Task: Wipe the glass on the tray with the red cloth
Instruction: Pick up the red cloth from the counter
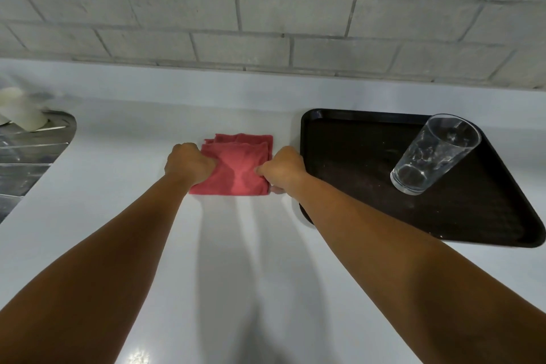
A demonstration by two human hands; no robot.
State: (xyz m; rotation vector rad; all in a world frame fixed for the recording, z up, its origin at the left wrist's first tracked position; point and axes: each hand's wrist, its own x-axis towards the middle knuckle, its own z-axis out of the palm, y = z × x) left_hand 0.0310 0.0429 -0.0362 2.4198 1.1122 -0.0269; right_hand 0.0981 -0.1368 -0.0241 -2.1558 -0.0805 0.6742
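A folded red cloth lies flat on the white counter, just left of a black tray. My left hand grips the cloth's left edge and my right hand pinches its right edge. A clear empty glass stands upright on the tray's far right part, well apart from both hands.
A steel sink drainboard with a pale object on it sits at the far left. A grey block wall runs along the back of the counter. The tray's left rim is right beside my right hand.
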